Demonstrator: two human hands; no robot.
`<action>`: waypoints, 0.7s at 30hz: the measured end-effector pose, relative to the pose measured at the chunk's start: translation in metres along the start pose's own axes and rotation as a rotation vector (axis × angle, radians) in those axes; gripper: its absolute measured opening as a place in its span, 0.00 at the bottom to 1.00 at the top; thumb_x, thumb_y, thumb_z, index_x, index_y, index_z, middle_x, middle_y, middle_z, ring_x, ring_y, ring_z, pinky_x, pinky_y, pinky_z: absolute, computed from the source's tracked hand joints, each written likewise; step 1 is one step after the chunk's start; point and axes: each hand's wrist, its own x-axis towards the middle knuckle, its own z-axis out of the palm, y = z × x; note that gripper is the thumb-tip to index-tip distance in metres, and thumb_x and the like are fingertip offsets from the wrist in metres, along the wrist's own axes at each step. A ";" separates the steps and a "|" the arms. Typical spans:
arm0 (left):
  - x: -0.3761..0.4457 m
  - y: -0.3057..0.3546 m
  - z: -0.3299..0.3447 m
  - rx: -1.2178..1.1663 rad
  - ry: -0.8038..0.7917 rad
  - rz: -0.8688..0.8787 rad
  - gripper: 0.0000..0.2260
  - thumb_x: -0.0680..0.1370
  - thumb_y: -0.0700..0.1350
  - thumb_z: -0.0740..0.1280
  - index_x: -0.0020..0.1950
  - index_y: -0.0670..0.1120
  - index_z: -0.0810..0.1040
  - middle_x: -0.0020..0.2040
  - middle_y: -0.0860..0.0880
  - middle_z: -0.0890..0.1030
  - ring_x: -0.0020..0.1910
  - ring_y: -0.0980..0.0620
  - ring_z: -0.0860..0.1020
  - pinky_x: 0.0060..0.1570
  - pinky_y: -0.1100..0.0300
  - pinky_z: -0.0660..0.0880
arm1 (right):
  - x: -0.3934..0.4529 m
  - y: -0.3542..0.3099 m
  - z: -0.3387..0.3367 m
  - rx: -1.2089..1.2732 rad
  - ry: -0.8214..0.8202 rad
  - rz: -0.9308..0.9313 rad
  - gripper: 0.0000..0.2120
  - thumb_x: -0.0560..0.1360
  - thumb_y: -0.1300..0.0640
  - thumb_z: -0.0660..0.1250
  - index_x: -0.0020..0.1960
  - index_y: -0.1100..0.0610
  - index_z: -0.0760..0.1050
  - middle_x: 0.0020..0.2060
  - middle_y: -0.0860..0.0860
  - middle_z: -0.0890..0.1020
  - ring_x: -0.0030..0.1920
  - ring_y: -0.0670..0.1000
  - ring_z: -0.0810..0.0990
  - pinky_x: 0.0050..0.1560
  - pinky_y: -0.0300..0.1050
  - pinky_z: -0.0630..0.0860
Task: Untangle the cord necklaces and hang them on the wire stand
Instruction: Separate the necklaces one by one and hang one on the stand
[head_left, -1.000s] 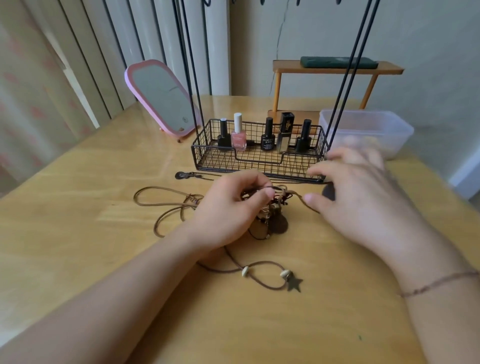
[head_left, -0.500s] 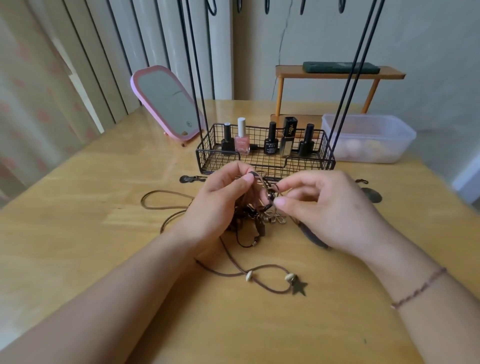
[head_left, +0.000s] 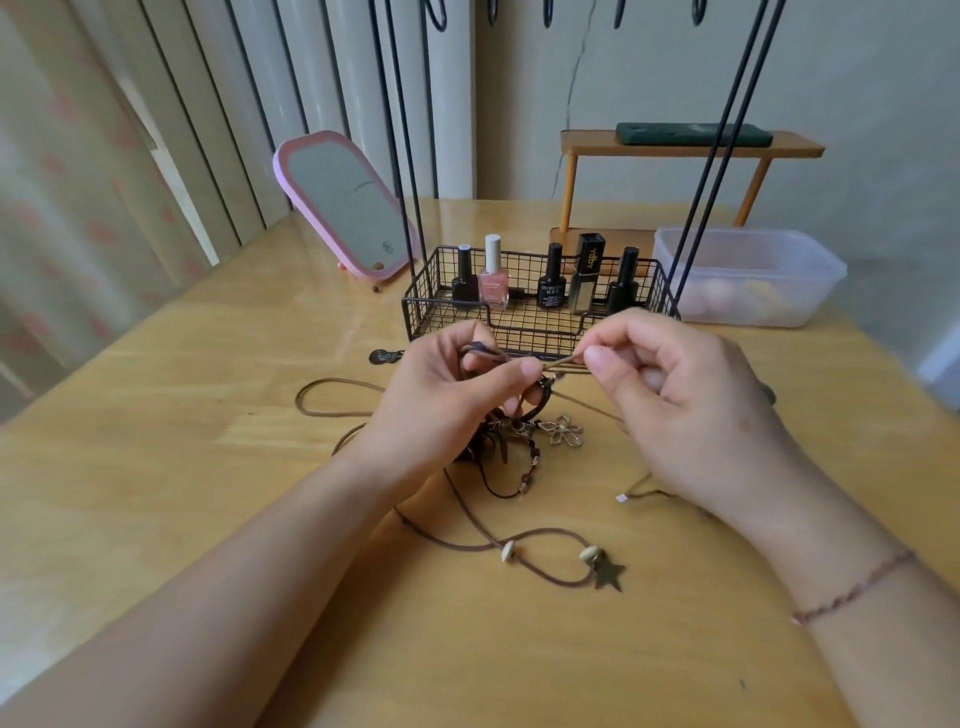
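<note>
Cord necklaces (head_left: 511, 441), tangled, one cord pinched between both hands' fingers (head_left: 592, 358)

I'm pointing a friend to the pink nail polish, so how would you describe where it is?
Find the black wire basket at the stand's foot, mid-table beyond the hands. A row of bottles stands along its back wall. The pink polish is second from left: the only pale bottle with a white cap, between black ones.

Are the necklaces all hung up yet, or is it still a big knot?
Nothing hangs on the wire stand yet. The left hand grips the knot of cord necklaces while the right hand pinches one tan cord. Untangling and hanging remain.
</note>
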 end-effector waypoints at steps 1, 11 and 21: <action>0.000 0.001 0.000 -0.003 0.007 0.000 0.15 0.71 0.43 0.71 0.36 0.46 0.65 0.32 0.47 0.79 0.36 0.53 0.81 0.44 0.59 0.78 | 0.000 -0.002 0.000 -0.026 -0.004 -0.024 0.06 0.80 0.56 0.65 0.47 0.49 0.79 0.28 0.48 0.76 0.30 0.48 0.74 0.29 0.35 0.69; 0.000 0.000 -0.002 0.056 0.021 0.010 0.17 0.68 0.42 0.75 0.36 0.43 0.66 0.33 0.47 0.79 0.37 0.50 0.82 0.39 0.61 0.79 | 0.000 -0.004 -0.001 0.052 -0.068 0.047 0.08 0.82 0.54 0.59 0.46 0.49 0.73 0.26 0.44 0.77 0.24 0.43 0.71 0.26 0.32 0.66; -0.001 0.001 -0.004 0.026 0.070 0.049 0.18 0.65 0.39 0.77 0.40 0.45 0.67 0.35 0.51 0.81 0.38 0.55 0.82 0.40 0.60 0.79 | -0.004 -0.007 -0.003 0.026 -0.179 -0.024 0.17 0.80 0.42 0.58 0.37 0.44 0.76 0.22 0.50 0.76 0.23 0.48 0.72 0.31 0.51 0.76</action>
